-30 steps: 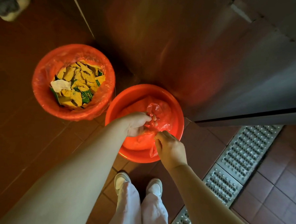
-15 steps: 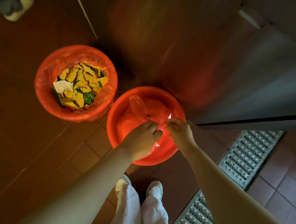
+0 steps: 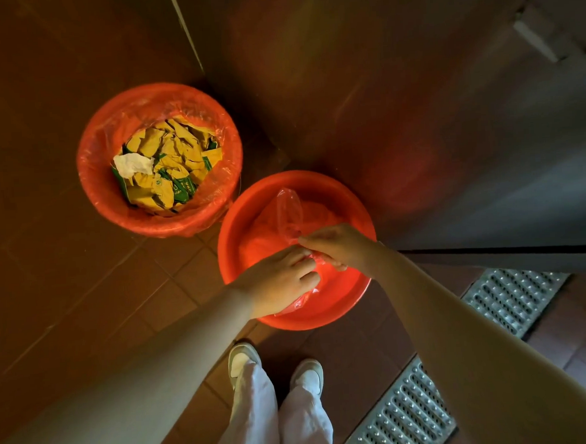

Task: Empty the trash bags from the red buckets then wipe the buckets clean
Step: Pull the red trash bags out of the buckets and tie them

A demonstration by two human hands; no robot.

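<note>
While bunched red plastic sits low in the near bucket (image 3: 348, 198), beside the cabinet corner of the tiled floor (image 3: 68, 301), both hands meet over its middle. Left hand (image 3: 281, 283) pinching the bag (image 3: 287, 212) from the near-left rim, right hand (image 3: 340, 244) pinching from the near-right rim, equally near; loose tail pointing toward the far rim. Full bucket (image 3: 92, 171) just beyond, untouched. Versus half a second ago: hands closer together, tail much the same.

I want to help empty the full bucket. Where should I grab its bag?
Grab the bag's edge where it folds over the rim of the full bucket, reaching down from above. Gather opposite sides toward the middle, probably. The wrappers sit piled in the centre, so pinching there would likely spill them.
</note>
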